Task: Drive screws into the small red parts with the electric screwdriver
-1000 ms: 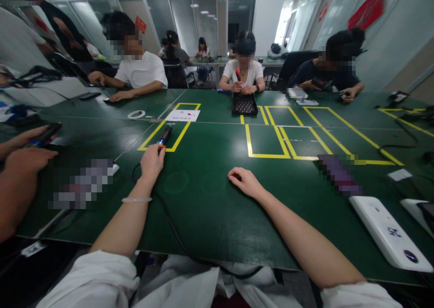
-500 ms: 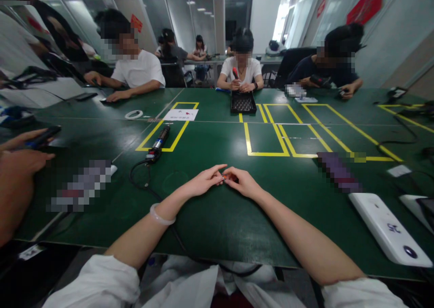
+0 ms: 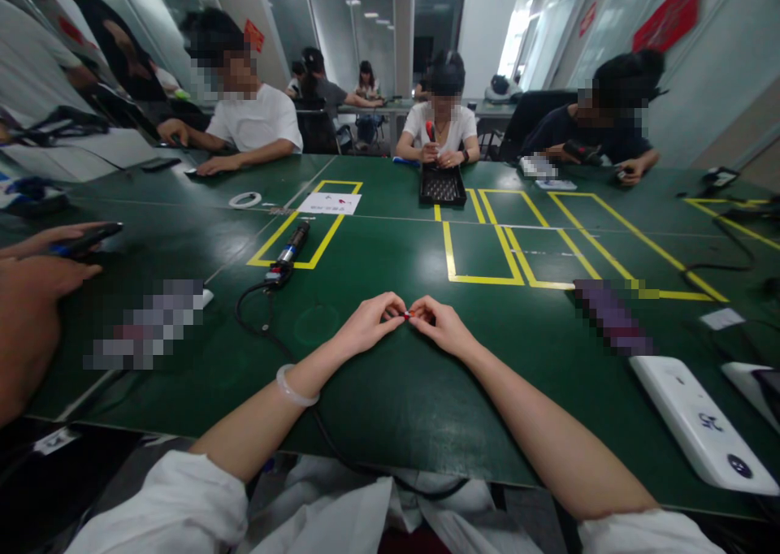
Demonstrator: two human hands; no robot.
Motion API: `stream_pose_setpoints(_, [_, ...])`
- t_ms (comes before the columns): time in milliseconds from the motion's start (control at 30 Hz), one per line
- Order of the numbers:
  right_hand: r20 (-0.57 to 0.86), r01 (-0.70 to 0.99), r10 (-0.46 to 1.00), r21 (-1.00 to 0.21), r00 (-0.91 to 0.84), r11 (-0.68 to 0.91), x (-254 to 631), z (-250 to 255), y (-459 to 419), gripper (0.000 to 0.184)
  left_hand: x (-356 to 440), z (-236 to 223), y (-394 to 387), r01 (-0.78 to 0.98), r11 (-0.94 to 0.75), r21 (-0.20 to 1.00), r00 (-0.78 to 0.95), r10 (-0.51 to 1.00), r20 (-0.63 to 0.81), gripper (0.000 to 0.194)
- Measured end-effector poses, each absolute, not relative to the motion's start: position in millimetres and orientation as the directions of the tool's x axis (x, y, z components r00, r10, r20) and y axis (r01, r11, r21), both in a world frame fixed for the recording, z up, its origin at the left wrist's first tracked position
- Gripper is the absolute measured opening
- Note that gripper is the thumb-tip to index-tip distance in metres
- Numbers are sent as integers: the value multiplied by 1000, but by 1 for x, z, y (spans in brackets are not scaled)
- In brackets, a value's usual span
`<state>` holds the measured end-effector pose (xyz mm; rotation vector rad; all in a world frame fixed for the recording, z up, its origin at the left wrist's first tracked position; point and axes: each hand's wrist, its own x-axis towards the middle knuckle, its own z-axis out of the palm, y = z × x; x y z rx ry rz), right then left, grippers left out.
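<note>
A small part with red, orange and pale colouring (image 3: 408, 315) sits between my fingertips just above the green table (image 3: 390, 408). Its exact kind is too small to make out. My left hand (image 3: 371, 323) pinches it from the left with thumb and forefinger, and a pale bangle (image 3: 296, 386) circles that wrist. From the other side, my right hand (image 3: 446, 326) grips it in a pinch too. Both hands meet at the part, and their fingers cover most of it.
An electric screwdriver (image 3: 293, 245) with a black cable lies ahead on the left, near a printed sheet (image 3: 331, 204). Yellow tape outlines (image 3: 484, 279) mark the table. At right lies a white device (image 3: 700, 424). Across the table, a person works over a black tray (image 3: 443, 198).
My left fingers, stretched out before, have curled into a pinch on the small part. Both hands now meet at the fingertips. The view has shifted slightly.
</note>
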<state>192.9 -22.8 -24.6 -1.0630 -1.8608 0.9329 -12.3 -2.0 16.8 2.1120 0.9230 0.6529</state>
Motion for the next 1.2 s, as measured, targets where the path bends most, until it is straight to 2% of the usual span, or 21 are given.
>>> stream_pose_setpoints(300, [205,289,915,-905,-349,313,194,-23,-22,22,-10,19,-8,405,-489,772,627,763,155,24])
stream_pose_setpoints(400, [206,250,908,-918,-365,309,195,-23,-21,25,-9,18,-9,444,-558,701,648,740,179,27])
stream_pose_setpoints(500, [207,209,904,-931,-373,300,195,-25,-20,24,-10,15,-8,485,-613,624,649,730,213,21])
stream_pose_setpoints(633, [222,161,912,-943,-344,291,193,-27,-20,27,-12,14,-9,509,-608,609,627,747,221,19])
stream_pose_setpoints(767, [227,208,912,-928,-341,309,192,-27,-21,22,-15,16,-4,530,-610,589,626,750,213,24])
stream_pose_setpoints(867, [206,215,922,-934,-327,285,193,-27,-20,23,-30,20,16,650,-591,479,519,805,288,32])
stream_pose_setpoints(933, [196,213,927,-938,-319,272,193,-28,-20,23,-53,22,36,786,-510,350,379,844,380,37])
stream_pose_setpoints(1000, [192,216,928,-939,-318,268,193,-28,-20,23,-85,22,57,910,-341,235,206,864,459,44])
stream_pose_setpoints(1067, [190,226,928,-936,-321,270,193,-28,-20,22,-120,19,74,975,-140,174,41,878,477,58])
stream_pose_setpoints(1133, [189,239,927,-932,-325,273,193,-27,-20,22,-154,14,86,987,30,155,-89,916,391,69])
stream_pose_setpoints(1200, [188,251,926,-927,-327,277,193,-26,-20,22,-180,9,94,981,130,143,-163,955,249,69])
